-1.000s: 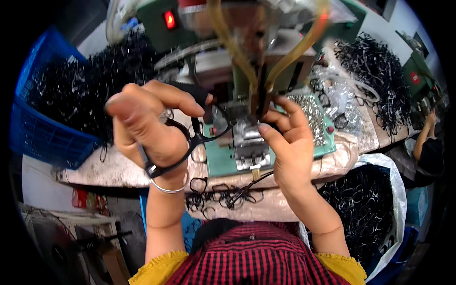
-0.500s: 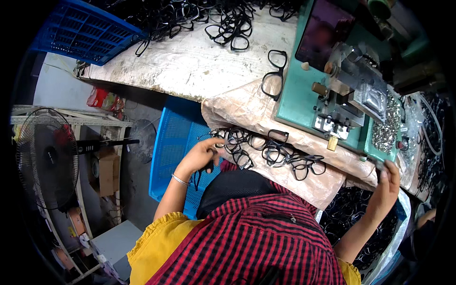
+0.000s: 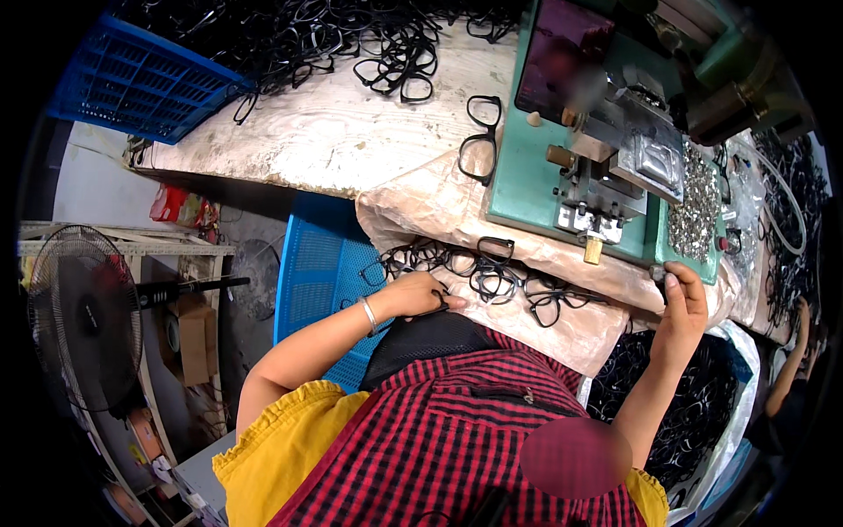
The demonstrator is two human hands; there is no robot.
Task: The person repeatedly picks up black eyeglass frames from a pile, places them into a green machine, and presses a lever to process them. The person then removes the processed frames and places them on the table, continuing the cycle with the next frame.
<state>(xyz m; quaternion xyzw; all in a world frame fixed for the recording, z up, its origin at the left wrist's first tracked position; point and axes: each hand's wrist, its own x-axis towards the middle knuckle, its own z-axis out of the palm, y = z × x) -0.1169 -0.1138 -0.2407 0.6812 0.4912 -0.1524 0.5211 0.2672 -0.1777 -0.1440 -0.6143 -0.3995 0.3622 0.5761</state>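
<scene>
My left hand (image 3: 413, 295) is closed over my lap, beside the row of black eyeglass frames. A thin black piece of an eyeglass frame (image 3: 440, 300) shows at its fingers; the rest is hidden. Several black eyeglass frames (image 3: 494, 283) lie on the brown paper (image 3: 413, 208) along the table's front edge. At the front corner of the green machine (image 3: 527, 195), my right hand (image 3: 684, 297) has its thumb and fingers bent together. Something small and dark is at those fingertips, too small to name. Small shiny metal parts (image 3: 693, 206) fill a tray on the machine.
One black frame (image 3: 479, 140) lies left of the machine; a heap of frames (image 3: 378, 53) covers the far table. A blue basket (image 3: 149, 79) is at the far left, a blue crate (image 3: 307, 272) below. A fan (image 3: 83, 307) and a sack of frames (image 3: 746, 369) flank me.
My left hand has moved right and toward my body, its fingers now closed. My right hand has shifted left and up along the machine's front corner. The whole view has shifted slightly.
</scene>
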